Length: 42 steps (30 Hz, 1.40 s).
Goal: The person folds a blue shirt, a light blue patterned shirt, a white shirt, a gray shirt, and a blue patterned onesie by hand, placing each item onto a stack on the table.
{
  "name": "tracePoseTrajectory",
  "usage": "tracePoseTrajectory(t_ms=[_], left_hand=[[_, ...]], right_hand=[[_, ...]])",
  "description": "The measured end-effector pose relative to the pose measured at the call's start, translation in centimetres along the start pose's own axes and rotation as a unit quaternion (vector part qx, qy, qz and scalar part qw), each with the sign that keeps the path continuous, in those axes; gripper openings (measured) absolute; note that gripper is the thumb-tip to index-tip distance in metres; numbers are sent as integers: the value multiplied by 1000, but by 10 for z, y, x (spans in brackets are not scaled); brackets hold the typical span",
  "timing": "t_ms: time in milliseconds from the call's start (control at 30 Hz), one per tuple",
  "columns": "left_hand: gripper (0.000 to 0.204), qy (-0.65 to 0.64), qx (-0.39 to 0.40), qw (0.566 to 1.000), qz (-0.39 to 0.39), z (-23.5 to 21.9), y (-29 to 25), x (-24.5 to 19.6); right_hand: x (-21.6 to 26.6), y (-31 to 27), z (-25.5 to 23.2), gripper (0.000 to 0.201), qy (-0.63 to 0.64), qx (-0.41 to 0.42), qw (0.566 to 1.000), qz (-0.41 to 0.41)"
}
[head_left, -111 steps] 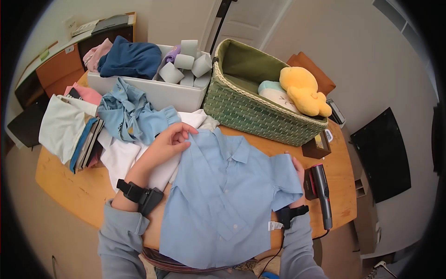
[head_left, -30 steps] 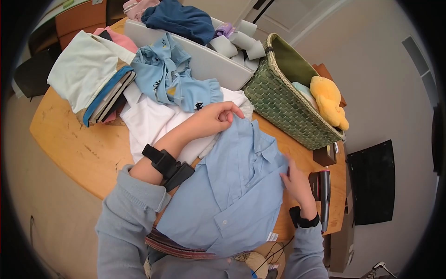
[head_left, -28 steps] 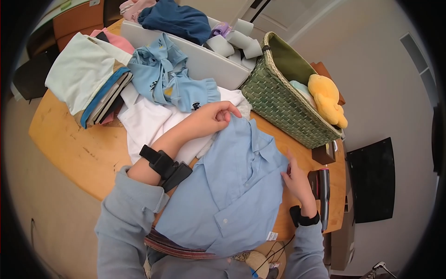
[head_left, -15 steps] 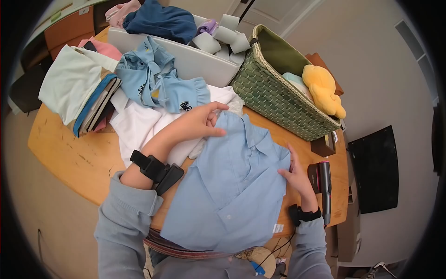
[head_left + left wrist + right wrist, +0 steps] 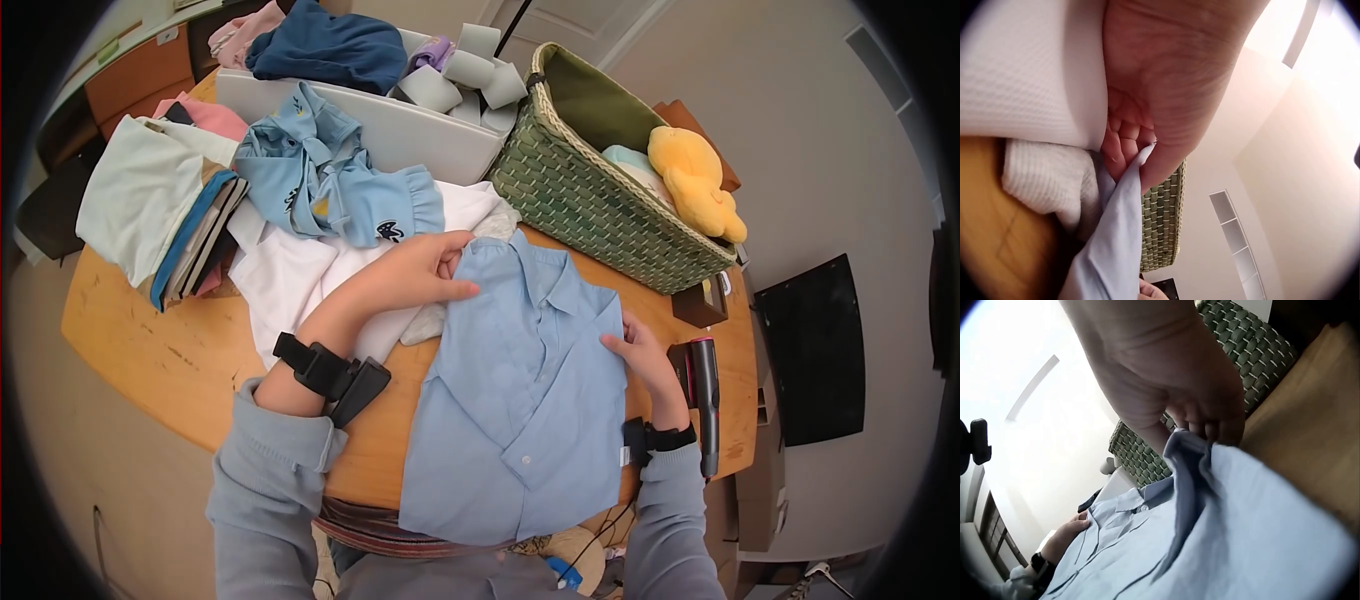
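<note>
Light-blue collared shirt (image 5: 520, 380), front up, over the wooden table (image 5: 130, 330) before you; your left hand (image 5: 425, 272) pinches one upper edge, your right hand (image 5: 645, 358) the opposite edge. White cloth (image 5: 285, 285) beside your left hand; green woven basket (image 5: 600, 212) beyond the shirt, yellow plush (image 5: 695, 180) in it.
</note>
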<state>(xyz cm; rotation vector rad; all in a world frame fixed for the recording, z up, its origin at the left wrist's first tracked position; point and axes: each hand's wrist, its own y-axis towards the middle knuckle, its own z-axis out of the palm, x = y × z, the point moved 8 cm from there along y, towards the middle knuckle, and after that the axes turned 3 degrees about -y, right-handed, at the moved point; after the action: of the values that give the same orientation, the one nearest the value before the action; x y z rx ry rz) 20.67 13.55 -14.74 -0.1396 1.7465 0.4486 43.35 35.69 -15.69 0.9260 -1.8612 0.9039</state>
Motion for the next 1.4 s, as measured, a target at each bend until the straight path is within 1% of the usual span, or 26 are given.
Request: tracePoseTrajectory(t_ms=[33,100,200,267,333,367,400,433,467,500,533,567,633,667,733,867,933,967,1000,1033,1067,1133,1167,1233,1367,1400], left_hand=[[36,-3,4,1000,-2,0,0,1],[35,-33,7,999,-3,2,-1,-4],[30,-97,12,995,-8,6,-1,-4],[27,-130,13,991,-13,7,-2,-12],[21,-27,-79,996,-38,-8,-8,-21],[21,-26,-78,996,-38,-6,-6,-22],[19,-88,-154,984,20,-15,-6,-30],[17,-149,-227,959,78,-27,-9,-35],[17,-147,-225,960,78,-30,-8,-33],[18,-191,-217,955,65,-34,-7,-26],[19,-235,-208,948,51,-36,-6,-22],[19,-233,-206,949,51,-37,-6,-22],[20,-141,-179,974,-4,-31,-5,-21],[20,-139,-178,974,-4,-30,-6,-23],[21,-48,-163,984,-56,-25,-7,-21],[19,-112,-165,977,-78,-23,-7,-18],[19,-45,-166,980,-101,-24,-9,-21],[19,-42,-163,980,-101,-25,-8,-17],[20,76,-178,979,-63,-31,-7,-18],[21,194,-190,962,-23,-33,-6,-26],[21,196,-187,962,-22,-32,-6,-26],[18,100,-180,977,-60,-31,-7,-23],[18,102,-179,977,-60,-30,-8,-29],[18,12,-157,978,-141,-22,-10,-29],[19,-54,-140,980,-132,-16,-9,-31],[20,-81,-138,980,-120,-14,-9,-34]], right_hand=[[9,-4,3,49,1,1,1000,0],[18,-11,11,34,25,32,998,42],[29,-18,11,30,71,7,996,62],[35,-19,7,29,55,1,997,47],[40,-20,2,29,39,-4,999,31],[46,-21,-2,27,34,-15,999,3],[51,-22,-6,27,30,-26,999,-25],[54,-23,-7,27,32,-26,999,-27],[63,-25,-11,27,37,-47,996,-66],[70,-28,-16,28,43,-68,991,-104],[67,-29,-21,30,24,-73,992,-102],[64,-28,-23,30,27,-74,992,-103],[53,-25,-28,32,29,-90,991,-91],[52,-25,-27,32,31,-91,991,-91],[40,-23,-15,32,52,-37,997,-31],[36,-27,-8,35,75,-15,997,-18],[32,-30,-6,31,40,2,999,-3],[30,-31,-9,31,43,0,999,-3],[26,-32,-10,28,11,10,1000,7],[24,-33,-9,27,-22,19,999,17],[27,-34,-8,27,-19,17,1000,17],[35,-37,-8,22,-18,-14,1000,21],[35,-38,-11,22,-15,-15,1000,21],[33,-40,-13,20,77,9,997,25],[44,-43,-12,20,111,2,994,-9],[45,-43,-13,20,115,-20,993,-12]])
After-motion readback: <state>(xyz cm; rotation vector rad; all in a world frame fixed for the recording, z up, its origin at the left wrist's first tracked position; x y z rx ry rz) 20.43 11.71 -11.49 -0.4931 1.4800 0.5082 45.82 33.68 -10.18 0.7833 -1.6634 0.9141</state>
